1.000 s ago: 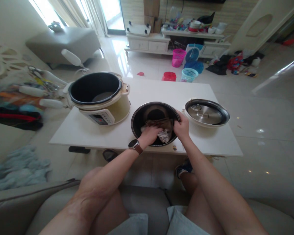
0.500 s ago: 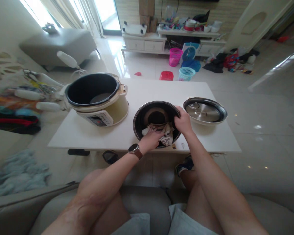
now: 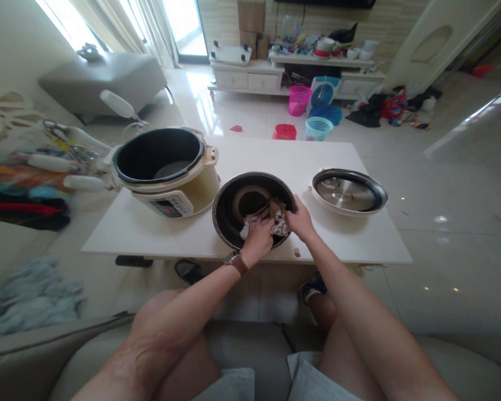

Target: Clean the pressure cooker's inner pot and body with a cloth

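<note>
A dark round inner pot (image 3: 229,209) is tilted toward me over the front part of the white table (image 3: 183,238). My right hand (image 3: 300,221) grips its right rim, fingers curled over the edge. Inside the pot, my left hand (image 3: 259,239) presses a patterned cloth (image 3: 279,218) against the lower wall. Part of the cloth is bunched under the fingers. Left of the pot stands a cream electric pressure cooker (image 3: 200,189) with its top off and a dark interior. The cooker's lid (image 3: 346,195) lies upside down at the right, its metal inner face up.
White-handled objects on a rack (image 3: 87,184) stand close beside the cooker at left. Beyond the table are a red stool (image 3: 284,132), a light blue basket (image 3: 317,129) and a pink basket (image 3: 299,100). A small sticker (image 3: 297,252) marks the table's front edge.
The inner pot and my right hand have shifted left, away from the lid. My left hand has moved the cloth along the pot's inside.
</note>
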{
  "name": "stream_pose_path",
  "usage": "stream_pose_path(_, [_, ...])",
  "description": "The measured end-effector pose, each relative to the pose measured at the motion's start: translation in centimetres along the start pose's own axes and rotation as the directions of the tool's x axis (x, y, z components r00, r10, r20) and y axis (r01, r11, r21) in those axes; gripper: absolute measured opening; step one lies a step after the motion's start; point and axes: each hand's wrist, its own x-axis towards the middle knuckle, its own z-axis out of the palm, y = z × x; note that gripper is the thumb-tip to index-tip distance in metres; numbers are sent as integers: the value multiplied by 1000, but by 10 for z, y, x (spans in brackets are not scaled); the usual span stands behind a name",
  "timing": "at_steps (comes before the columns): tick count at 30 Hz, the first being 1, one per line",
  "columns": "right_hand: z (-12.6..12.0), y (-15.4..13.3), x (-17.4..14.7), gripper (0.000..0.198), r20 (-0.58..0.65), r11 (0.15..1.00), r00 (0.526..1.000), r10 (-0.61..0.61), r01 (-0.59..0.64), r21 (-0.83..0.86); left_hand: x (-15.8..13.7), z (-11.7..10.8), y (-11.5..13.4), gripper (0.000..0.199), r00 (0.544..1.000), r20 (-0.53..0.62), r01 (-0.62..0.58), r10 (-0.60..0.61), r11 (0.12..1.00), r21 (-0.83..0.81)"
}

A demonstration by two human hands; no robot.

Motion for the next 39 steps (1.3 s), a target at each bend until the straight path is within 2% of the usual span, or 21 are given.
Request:
stream_pose_path(3, [12, 6, 1, 54, -64, 997, 998, 29, -24, 79, 2, 1, 1, 61, 999, -41, 7, -10, 998, -59])
stream_pose_path(6, [16, 12, 5, 49, -127, 986, 989, 72, -51, 160, 9, -11, -1, 55, 994, -107, 2, -28, 971, -241])
stream_pose_path(8, [14, 15, 8, 46, -174, 981, 983, 63, -30, 190, 14, -23, -5, 43, 976, -204, 1, -80, 932, -364])
stream_pose_path(11, [7, 19, 12, 44, -222, 981, 975, 32, 12, 195, 19, -41, -12, 35, 898, -416, -50, -144, 905, -422])
stream_pose_path(13, [4, 21, 13, 45, -232, 981, 973, 15, 30, 191, 19, -51, -15, 37, 830, -543, -90, -126, 931, -354])
stream_pose_path(15, [3, 21, 14, 46, -227, 980, 974, -6, 51, 192, 18, -57, -17, 41, 800, -597, -94, -55, 972, -216])
stream_pose_path(16, [3, 20, 14, 47, -220, 979, 975, -21, 65, 193, 17, -58, -17, 43, 809, -587, -83, -11, 988, -133])
stream_pose_path(18, [4, 18, 13, 49, -209, 978, 976, -57, 97, 187, 15, -55, -17, 50, 874, -482, -64, 70, 998, 27])
stream_pose_path(20, [5, 15, 11, 50, -204, 976, 975, -91, 128, 175, 15, -46, -16, 57, 952, -286, -69, 106, 989, 134])
stream_pose_path(22, [6, 13, 10, 49, -206, 974, 972, -112, 148, 171, 15, -34, -16, 62, 991, -70, -103, 117, 979, 173])
stream_pose_path(24, [6, 12, 10, 49, -208, 972, 971, -120, 157, 175, 16, -23, -17, 65, 990, 76, -132, 120, 977, 169])
stream_pose_path(27, [3, 12, 10, 50, -199, 974, 973, -120, 155, 168, 17, -19, -17, 68, 974, 191, -147, 121, 981, 129])
stream_pose_path(34, [-17, 8, 17, 48, -220, 987, 971, -95, 121, 106, 17, -42, -8, 60, 911, 362, -226, 198, 973, 36])
stream_pose_path(37, [-25, 5, 19, 50, -193, 987, 973, -124, 142, 81, 15, -48, -8, 50, 924, 365, -166, 114, 980, 114])
stream_pose_path(39, [-26, 2, 19, 51, -178, 985, 973, -147, 161, 67, 15, -50, -9, 51, 963, 269, -68, 26, 987, 148])
